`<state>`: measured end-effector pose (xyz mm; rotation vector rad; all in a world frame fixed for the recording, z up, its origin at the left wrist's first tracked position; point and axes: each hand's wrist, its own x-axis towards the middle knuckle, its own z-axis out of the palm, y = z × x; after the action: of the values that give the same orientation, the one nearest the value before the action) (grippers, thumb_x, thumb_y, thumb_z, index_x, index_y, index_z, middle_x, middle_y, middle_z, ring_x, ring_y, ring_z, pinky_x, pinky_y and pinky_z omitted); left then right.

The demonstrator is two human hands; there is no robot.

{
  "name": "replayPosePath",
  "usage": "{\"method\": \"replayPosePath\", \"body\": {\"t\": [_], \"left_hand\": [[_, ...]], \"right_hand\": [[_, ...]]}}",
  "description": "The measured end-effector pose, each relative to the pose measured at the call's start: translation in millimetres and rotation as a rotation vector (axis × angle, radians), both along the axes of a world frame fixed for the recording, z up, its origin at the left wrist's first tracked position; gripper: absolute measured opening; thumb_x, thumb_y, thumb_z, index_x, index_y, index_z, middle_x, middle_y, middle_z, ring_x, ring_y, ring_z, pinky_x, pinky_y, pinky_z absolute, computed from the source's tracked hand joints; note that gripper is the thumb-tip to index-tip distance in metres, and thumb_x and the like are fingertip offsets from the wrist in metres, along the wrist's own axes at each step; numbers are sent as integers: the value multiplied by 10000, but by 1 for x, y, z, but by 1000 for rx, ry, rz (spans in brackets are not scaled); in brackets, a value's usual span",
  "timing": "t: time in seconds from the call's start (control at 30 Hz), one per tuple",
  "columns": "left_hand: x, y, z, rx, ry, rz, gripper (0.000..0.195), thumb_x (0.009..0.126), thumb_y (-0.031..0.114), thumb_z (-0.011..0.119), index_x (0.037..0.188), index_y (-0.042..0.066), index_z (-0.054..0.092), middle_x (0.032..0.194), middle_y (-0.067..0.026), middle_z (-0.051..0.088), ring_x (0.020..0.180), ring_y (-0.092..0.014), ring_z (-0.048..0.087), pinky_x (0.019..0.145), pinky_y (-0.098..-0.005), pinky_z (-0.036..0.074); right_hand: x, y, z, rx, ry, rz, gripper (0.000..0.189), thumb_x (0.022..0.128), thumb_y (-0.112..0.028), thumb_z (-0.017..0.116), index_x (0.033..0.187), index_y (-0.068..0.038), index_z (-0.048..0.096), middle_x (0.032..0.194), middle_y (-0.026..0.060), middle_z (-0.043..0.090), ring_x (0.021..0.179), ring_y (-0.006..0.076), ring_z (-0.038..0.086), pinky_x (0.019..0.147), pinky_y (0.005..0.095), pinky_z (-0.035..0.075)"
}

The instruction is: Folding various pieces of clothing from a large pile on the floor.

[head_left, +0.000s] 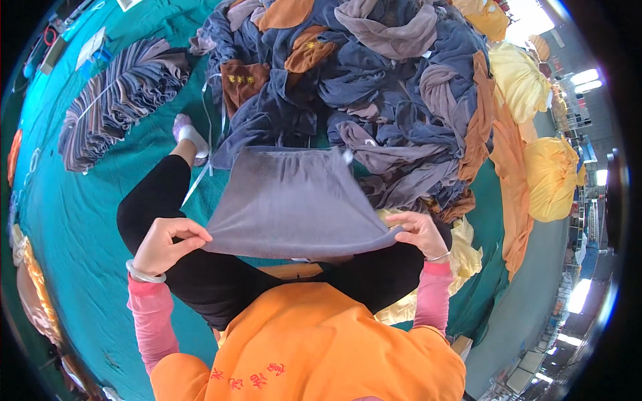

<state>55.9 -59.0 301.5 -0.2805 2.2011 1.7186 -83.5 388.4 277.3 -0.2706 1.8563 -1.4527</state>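
Observation:
A grey towel (296, 200) is stretched out in front of me above my lap. My left hand (173, 244) pinches its near left corner between thumb and fingers. At the near right corner, my right hand (420, 234) pinches the same cloth, whose near edge sags a little between the hands. The far end of the towel reaches toward a large heap of rumpled cloths (358, 75), mostly dark blue and grey. A brown cloth (245, 82) with yellow embroidered writing hangs on the heap's left side.
Left of the heap, a tied bundle of folded grey cloths (125, 103) lies on the green ground sheet (95, 215). Yellow cloth bundles (550, 178) and a long orange cloth (509, 200) lie to the right. White straps (209, 125) trail near my left foot. Pale yellow fabric (460, 253) lies beside my right knee.

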Motion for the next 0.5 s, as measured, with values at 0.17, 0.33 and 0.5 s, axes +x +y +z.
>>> {"method": "replayPosePath", "body": {"t": [0.17,0.33,0.5], "left_hand": [[-49,-3,-40,-83,53,54,110,748,0,569,838,-26,628,741,-55,631,683,-87,584,622,-218,466],[-103,10,-78,-723,353,219,233,749,115,607,967,31,599,899,-104,613,712,-225,622,653,-298,469],[-103,22,-79,-809,340,201,282,757,203,608,1019,101,588,885,-114,632,779,-260,622,674,-366,477]], "right_hand": [[-38,-15,-29,129,33,-62,328,781,-59,596,1102,-4,559,956,2,594,780,42,527,746,202,415],[-113,-22,-97,137,313,-110,368,800,-93,596,1158,-46,524,922,62,628,856,109,568,803,224,423],[-154,2,-142,471,518,-76,437,728,-148,657,1145,-108,531,959,89,614,922,217,576,879,353,411]]}}
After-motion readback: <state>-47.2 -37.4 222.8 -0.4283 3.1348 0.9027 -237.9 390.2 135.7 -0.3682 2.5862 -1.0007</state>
